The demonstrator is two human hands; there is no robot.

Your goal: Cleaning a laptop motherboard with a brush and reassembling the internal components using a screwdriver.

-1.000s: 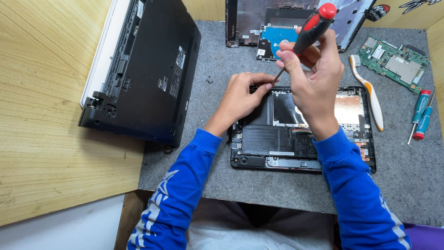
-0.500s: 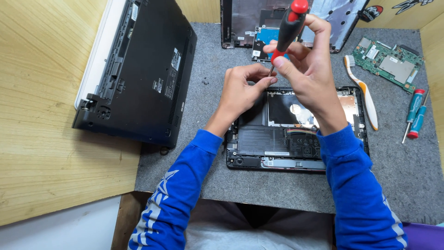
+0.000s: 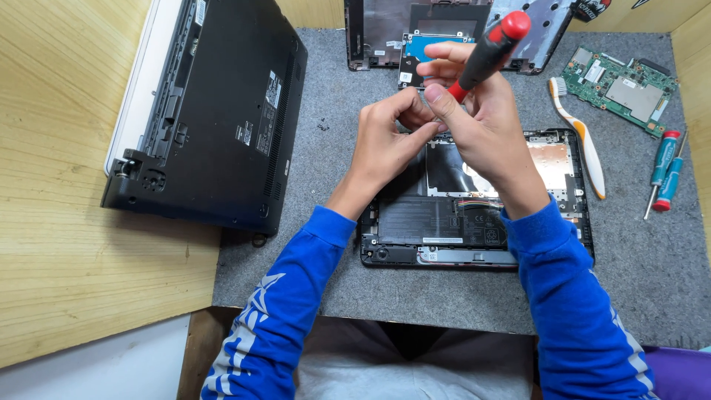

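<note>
An opened laptop base (image 3: 474,222) lies on the grey mat (image 3: 326,222), its battery and boards exposed. My right hand (image 3: 481,126) grips a red and black screwdriver (image 3: 489,52), tilted up to the right, with the tip down near my left fingertips. My left hand (image 3: 389,141) is pinched together at the screwdriver's tip, above the base's top left corner. Whether it holds a screw is hidden by the fingers.
A closed black laptop (image 3: 215,111) lies upside down at left, over the mat's edge on the wooden table. A removed cover with a blue drive (image 3: 437,30) sits at the back. A green circuit board (image 3: 626,89), toothbrush (image 3: 581,137), two small screwdrivers (image 3: 663,174) and loose screws (image 3: 323,126) lie nearby.
Both hands stay together over the laptop base's top left. The screwdriver has tilted further to the right, and my left fingers have closed around its tip.
</note>
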